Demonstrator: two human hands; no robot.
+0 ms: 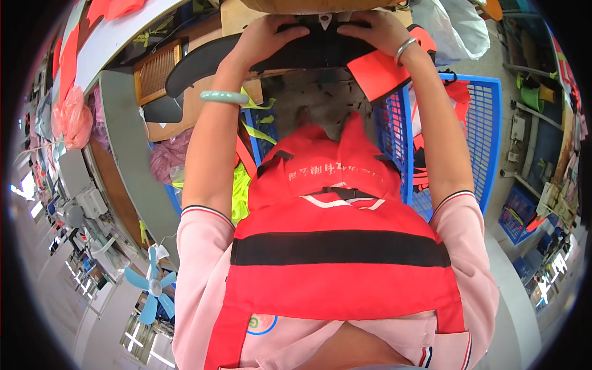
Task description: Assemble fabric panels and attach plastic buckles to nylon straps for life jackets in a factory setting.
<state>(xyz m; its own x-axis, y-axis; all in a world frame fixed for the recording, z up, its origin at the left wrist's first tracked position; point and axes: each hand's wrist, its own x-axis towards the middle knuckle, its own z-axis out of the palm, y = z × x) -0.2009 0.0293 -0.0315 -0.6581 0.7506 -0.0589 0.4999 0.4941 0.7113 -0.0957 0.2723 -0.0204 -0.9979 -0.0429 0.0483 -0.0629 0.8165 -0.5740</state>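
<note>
A white tabletop (120, 40) and blue fan (155, 287) stand left, a blue basket (493, 111) right. Black cloth (302, 54) lies under the left hand (266, 38) and right hand (381, 34), thumbs inward; I cannot tell whether they pinch.

Brown object (308, 5) cut off above, some fingers of left hand (266, 38) and right hand (380, 34) hidden

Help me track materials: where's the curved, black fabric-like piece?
Head view, top centre: the piece lies under the left hand and right hand, near a brown, rectangular woven panel.
</note>
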